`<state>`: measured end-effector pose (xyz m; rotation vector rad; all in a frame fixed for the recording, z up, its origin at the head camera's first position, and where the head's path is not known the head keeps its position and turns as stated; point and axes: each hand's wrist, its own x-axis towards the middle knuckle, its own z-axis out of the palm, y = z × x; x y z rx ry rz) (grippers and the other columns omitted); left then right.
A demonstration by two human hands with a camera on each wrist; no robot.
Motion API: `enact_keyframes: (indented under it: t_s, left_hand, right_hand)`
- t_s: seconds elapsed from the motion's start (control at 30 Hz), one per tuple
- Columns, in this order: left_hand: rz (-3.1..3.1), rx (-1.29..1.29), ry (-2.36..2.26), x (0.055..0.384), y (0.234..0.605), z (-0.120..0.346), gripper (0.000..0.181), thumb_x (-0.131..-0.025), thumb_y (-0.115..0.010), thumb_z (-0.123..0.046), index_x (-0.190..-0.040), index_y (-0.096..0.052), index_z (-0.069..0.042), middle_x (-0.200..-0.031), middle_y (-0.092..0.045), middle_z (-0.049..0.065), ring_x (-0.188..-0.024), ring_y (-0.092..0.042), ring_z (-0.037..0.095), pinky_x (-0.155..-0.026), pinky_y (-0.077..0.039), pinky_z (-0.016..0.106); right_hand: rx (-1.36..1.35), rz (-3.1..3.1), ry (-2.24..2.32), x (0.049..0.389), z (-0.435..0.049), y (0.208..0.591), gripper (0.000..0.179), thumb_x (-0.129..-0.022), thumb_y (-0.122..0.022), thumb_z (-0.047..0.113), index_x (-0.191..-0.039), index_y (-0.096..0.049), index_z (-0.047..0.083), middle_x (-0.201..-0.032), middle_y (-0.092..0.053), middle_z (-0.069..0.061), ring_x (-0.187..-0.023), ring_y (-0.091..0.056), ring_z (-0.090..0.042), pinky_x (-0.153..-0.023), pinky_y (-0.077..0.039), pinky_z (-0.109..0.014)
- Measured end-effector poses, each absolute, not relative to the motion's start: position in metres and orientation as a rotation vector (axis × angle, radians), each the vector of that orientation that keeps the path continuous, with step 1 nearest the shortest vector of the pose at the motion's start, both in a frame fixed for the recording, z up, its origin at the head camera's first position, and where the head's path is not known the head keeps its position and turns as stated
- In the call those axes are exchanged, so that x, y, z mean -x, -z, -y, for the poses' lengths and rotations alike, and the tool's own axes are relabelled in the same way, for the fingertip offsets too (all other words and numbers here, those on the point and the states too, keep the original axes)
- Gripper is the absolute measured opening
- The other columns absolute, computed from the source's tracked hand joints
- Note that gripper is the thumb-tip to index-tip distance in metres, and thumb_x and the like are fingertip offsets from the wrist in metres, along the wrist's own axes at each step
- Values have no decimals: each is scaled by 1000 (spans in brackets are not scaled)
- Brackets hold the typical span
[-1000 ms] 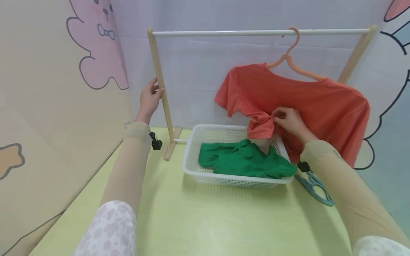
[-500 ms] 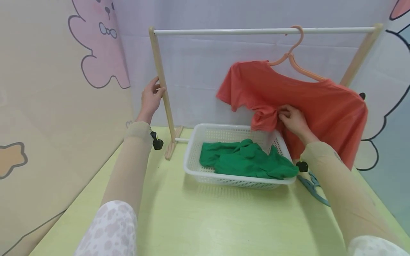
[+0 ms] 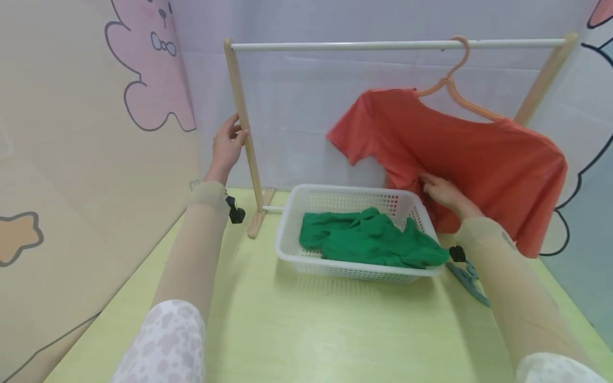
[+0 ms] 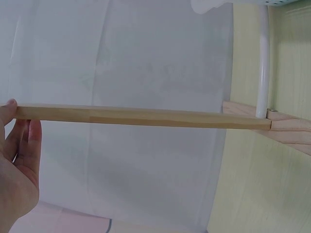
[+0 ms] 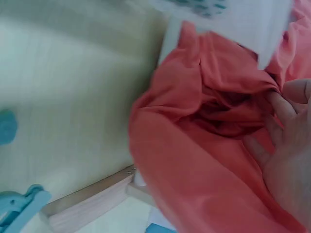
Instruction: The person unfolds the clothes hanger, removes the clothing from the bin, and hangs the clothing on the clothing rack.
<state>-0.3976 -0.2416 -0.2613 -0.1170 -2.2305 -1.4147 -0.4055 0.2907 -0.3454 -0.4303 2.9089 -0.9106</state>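
Observation:
My left hand (image 3: 227,146) holds the wooden side post (image 4: 146,116) of a small clothes rack, thumb in front and fingers behind. An orange-red T-shirt (image 3: 460,149) hangs tilted on a peach-coloured hanger (image 3: 471,109), hooked over the white rail (image 3: 335,46). My right hand (image 3: 445,192) touches the shirt's lower front with fairly straight fingers. Loose, bunched cloth lies beside these fingers (image 5: 282,114) in the right wrist view. Part of the hem hangs behind the white basket (image 3: 345,270), hidden there.
A green garment (image 3: 369,239) lies in the basket at the rack's foot. Blue-grey scissors-like handles (image 3: 466,282) lie on the table right of the basket, partly behind my right forearm. Printed cloth walls stand on both sides.
The bunched hem that my right hand pinched has loosened and dropped behind the basket. Hanger and shirt have shifted right along the rail, my right hand with them. My left hand keeps its hold.

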Motion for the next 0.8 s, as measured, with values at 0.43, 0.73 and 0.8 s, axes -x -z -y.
enact_keyframes:
  t_s: [0.43,0.73,0.8]
  left_hand:
    - [2221,125,1420,398,260,239,51,-103,-52,-21,-152,-39,-31,-142,-57,11,-119,-60,23,-106,-50,36]
    - [2234,128,1419,396,259,238,51,-103,-52,-23,-152,-38,-32,-144,-56,11,-121,-59,23,-107,-49,37]
    - [2234,127,1421,397,259,238,51,-103,-52,-23,-152,-38,-32,-144,-56,11,-121,-59,23,-107,-49,37]
  right_hand:
    - [528,-3039,793,392,-299,362,61,-102,-52,36,-152,-35,5,-152,-39,-28,-133,-38,-46,-110,-33,-67]
    - [583,-3070,774,389,-298,364,72,-99,-58,39,-157,-25,10,-157,-29,-28,-140,-31,-50,-113,-28,-68]
    - [599,-3071,787,388,-297,364,73,-99,-59,37,-158,-24,13,-159,-27,-27,-142,-30,-49,-113,-27,-68]
